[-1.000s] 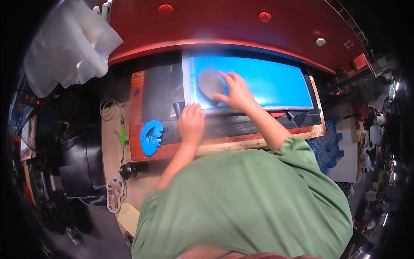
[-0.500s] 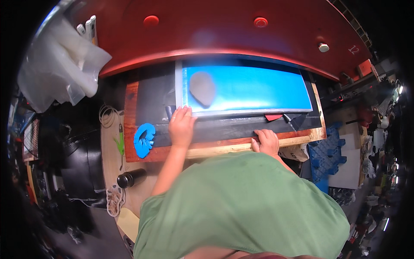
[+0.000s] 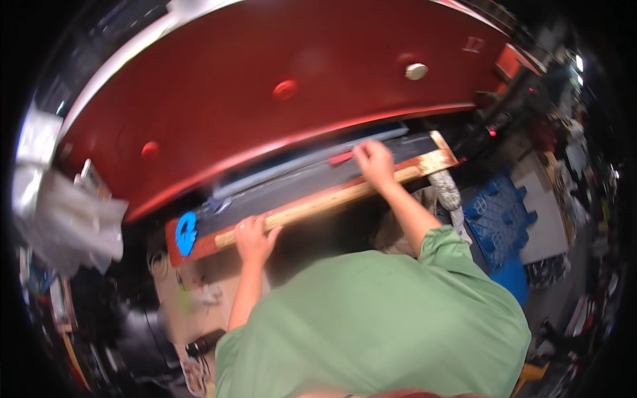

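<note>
My right hand point(image 3: 375, 164) is closed over the far right of the dark board, its fingertips pinched on the end of a small flat red piece point(image 3: 342, 158). My left hand point(image 3: 253, 240) rests on the pale wooden front edge point(image 3: 318, 201) with its thumb apart, holding nothing. Behind the hands, the grey border of a blue sheet point(image 3: 292, 170) shows; its rest is hidden under the red machine front. At the board's left end lies a crumpled bright blue ring point(image 3: 186, 232). A small dark blue piece point(image 3: 217, 204) lies beside it.
The red machine front point(image 3: 219, 86) overhangs the board, with red buttons point(image 3: 285, 89) and a pale knob point(image 3: 416, 71). Clear plastic sheeting point(image 3: 73, 219) hangs at left. Speckled grey cloth point(image 3: 445, 189) hangs at the board's right end, near a blue plastic pallet point(image 3: 497, 219).
The view has turned and shifted. The blue sheet is now mostly hidden under the machine front. My right hand has moved from the front edge to the red piece; my left hand came back onto the wood.
</note>
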`<move>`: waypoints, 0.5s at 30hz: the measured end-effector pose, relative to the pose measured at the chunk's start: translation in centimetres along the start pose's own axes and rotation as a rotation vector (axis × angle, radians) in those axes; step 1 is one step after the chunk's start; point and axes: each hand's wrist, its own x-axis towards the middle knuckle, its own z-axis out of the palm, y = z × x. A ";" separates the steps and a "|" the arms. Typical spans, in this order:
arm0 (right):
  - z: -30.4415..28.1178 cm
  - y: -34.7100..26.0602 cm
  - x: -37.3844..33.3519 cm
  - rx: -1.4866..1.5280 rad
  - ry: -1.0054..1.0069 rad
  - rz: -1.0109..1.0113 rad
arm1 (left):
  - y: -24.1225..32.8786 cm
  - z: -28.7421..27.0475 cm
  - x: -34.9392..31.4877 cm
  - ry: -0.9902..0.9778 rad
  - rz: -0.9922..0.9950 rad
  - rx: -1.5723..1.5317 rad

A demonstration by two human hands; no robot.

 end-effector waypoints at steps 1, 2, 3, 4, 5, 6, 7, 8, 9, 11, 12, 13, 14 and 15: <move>-3.1 1.2 3.8 -0.017 0.119 0.029 | 0.0 0.7 0.9 -0.090 -0.050 0.043; -6.0 2.6 7.5 -0.104 0.296 0.067 | 0.1 1.8 2.2 -0.066 -0.025 0.036; -9.0 4.0 10.9 -0.172 0.454 0.100 | 0.2 2.8 3.4 -0.054 -0.016 0.039; -11.3 5.3 13.5 -0.253 0.558 0.046 | 0.3 3.5 4.0 -0.047 -0.012 0.035; -12.8 6.3 15.5 -0.213 0.540 0.060 | 0.4 4.1 4.5 -0.042 0.004 0.037; -13.2 6.9 17.2 -0.165 0.410 0.086 | 0.5 4.5 4.8 -0.028 -0.010 0.035; -13.6 7.4 18.5 -0.178 0.276 0.155 | 0.5 4.8 5.1 -0.096 -0.080 0.061; -14.3 7.8 19.1 -0.260 0.245 0.109 | 0.7 5.0 5.4 -0.064 -0.027 0.031; -14.3 7.9 19.4 -0.360 0.207 0.150 | 0.7 4.9 5.2 -0.073 -0.010 0.033; -13.8 7.5 18.3 -0.238 0.099 0.175 | 0.8 4.4 5.0 0.070 0.060 0.044; -13.9 7.4 17.5 -0.265 0.120 0.174 | 0.9 4.3 5.1 -0.008 -0.004 0.065; -14.0 7.4 16.5 -0.355 0.091 0.187 | 1.0 4.1 5.1 -0.040 0.008 0.053; -13.5 7.3 14.9 -0.291 -0.011 0.229 | 1.1 3.9 5.0 -0.038 0.017 0.043; -12.4 7.2 13.0 -0.234 -0.054 0.226 | 1.2 3.6 4.9 -0.035 0.018 0.049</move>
